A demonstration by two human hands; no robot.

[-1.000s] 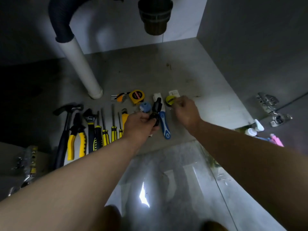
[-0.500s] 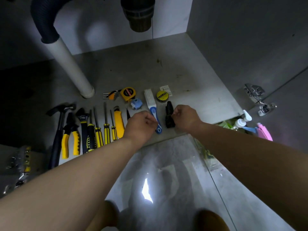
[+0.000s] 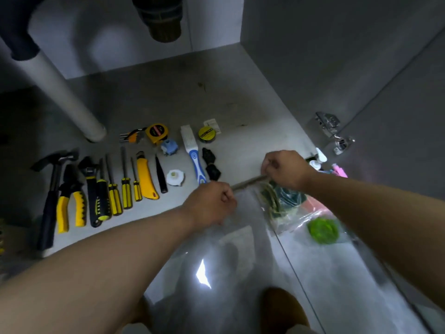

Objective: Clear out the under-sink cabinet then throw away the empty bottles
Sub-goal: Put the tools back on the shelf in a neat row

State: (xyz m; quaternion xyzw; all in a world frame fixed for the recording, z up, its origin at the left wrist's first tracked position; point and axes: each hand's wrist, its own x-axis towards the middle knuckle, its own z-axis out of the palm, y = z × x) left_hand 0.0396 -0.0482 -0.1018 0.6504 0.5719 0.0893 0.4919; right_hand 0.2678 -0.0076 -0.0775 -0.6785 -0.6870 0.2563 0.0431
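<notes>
the under-sink cabinet [image 3: 168, 97] is lying open ahead of both grips, its floor taking up most of the view, with a white drain pipe [image 3: 69, 102] coming down far to the left of the left grip [image 3: 212, 203]. nearer than the grips, the glossy tiled floor [image 3: 240, 273] is catching a glare.

a clear bag [image 3: 296, 213] is hanging below the right grip [image 3: 286, 169] and sagging onto the tiles, dark green bits and a bright green round thing [image 3: 322, 231] showing through it. both grips are curling tight on the bag's top edge [image 3: 250, 181], one at each end, so the strip is pulling straight between them; it looks like they are sealing or opening it, though i cannot tell which.

left of the left grip, tools are lying side by side, handles toward the person: a hammer [image 3: 51, 189], pliers [image 3: 72, 201], a yellow knife [image 3: 145, 177] and a blue-handled brush [image 3: 196, 162], apparently sorted for easy picking.

the bottles [image 3: 317, 160] are standing just right of the right grip, at the cabinet's corner, untouched; throwing them away seems to be waiting.

a white cap [image 3: 175, 177] is sitting just beyond the left grip.
</notes>
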